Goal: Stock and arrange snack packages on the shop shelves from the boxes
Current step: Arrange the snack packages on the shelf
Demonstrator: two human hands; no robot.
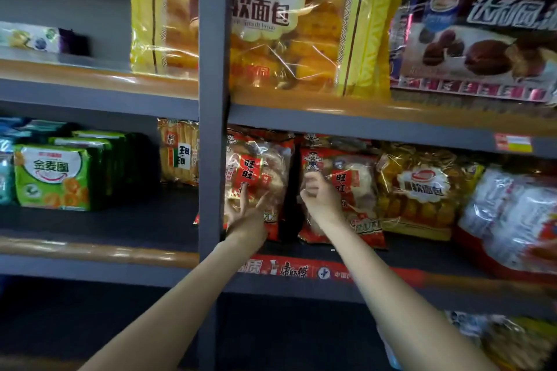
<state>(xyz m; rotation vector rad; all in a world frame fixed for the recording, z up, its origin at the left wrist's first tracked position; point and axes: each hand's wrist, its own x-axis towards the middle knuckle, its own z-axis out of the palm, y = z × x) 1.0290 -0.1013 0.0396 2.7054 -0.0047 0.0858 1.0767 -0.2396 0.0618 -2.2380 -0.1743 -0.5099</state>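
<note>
A person's left hand [245, 214], fingers spread, presses flat against 1 red rice-cracker bag [259, 178] standing upright on the middle shelf [331, 269] (beside the grey upright post [212, 129]), while the right hand [321, 194] pinches the neighbouring red rice-cracker bag [352, 190] just right.

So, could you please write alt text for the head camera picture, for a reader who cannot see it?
Two bare arms reach to a middle shop shelf: the left hand touches one red rice cracker bag with spread fingers, and the right hand grips a second red bag beside it. Yellow bread bags stand on the shelf above, and green packets sit at the left.
</note>
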